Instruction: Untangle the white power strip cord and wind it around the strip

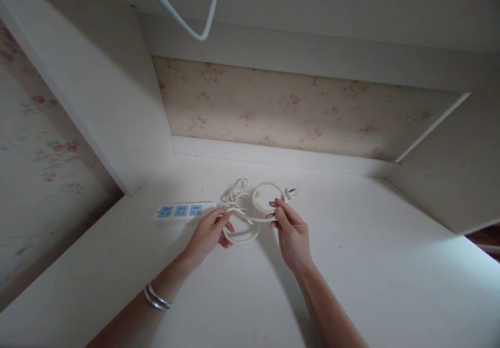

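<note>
A white power cord (242, 240) runs in loose loops between my two hands. My left hand (211, 230) is closed on one loop, thumb and fingers pinching the cord. My right hand (289, 228) pinches another stretch of it, with a round loop standing just beyond the fingers. Behind that hand, the cord's plug (290, 193) lies with its metal prongs pointing right. A knotted bundle of the same cord rests farther back, between the hands. Just left of my left hand sits a white power strip (180, 211) with blue socket faces.
All of this is on a white desktop (351, 264) with a low back ledge (273, 155). White side panels (89, 77) flank it, and a shelf (312, 56) overhangs the back. A bent white rod (201, 36) hangs at the top. Flowered wallpaper (253, 103) covers the wall.
</note>
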Action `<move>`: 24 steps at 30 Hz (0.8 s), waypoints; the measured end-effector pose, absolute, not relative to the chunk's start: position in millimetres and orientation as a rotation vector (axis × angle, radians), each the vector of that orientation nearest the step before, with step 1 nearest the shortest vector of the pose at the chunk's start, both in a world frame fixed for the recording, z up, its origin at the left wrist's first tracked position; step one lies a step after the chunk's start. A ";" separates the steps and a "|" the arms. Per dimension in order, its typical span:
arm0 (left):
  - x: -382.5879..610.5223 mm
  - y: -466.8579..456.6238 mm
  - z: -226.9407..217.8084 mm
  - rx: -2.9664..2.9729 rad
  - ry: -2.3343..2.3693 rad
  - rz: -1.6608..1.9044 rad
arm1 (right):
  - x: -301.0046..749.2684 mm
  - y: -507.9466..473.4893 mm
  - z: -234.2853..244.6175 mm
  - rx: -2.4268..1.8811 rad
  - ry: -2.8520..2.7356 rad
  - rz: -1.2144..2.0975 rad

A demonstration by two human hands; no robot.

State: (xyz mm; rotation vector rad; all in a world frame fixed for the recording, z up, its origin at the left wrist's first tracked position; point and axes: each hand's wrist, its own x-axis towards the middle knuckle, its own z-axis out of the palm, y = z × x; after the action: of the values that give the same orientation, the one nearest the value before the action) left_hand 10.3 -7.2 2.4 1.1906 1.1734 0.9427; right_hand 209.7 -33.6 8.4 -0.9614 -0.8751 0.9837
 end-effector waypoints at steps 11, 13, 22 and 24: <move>9.8 -8.3 -2.7 0.774 0.785 0.968 | 199.4 -35.0 -3.8 -0.949 -1.276 1.036; 8.6 -7.3 -2.2 0.743 0.760 0.977 | 201.5 -35.1 -4.2 -1.035 -1.433 0.994; 4.1 -11.4 2.7 0.932 0.742 0.878 | 204.3 -39.7 1.2 -1.347 -1.917 0.706; 4.9 -13.6 2.0 1.142 0.778 0.867 | 205.5 -40.0 1.2 -1.349 -1.980 0.638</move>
State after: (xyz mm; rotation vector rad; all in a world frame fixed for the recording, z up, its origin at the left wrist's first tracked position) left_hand 4.9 -13.6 2.0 1.1422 0.7778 0.8670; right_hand 205.5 -40.0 1.2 -1.3486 -1.9797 0.6381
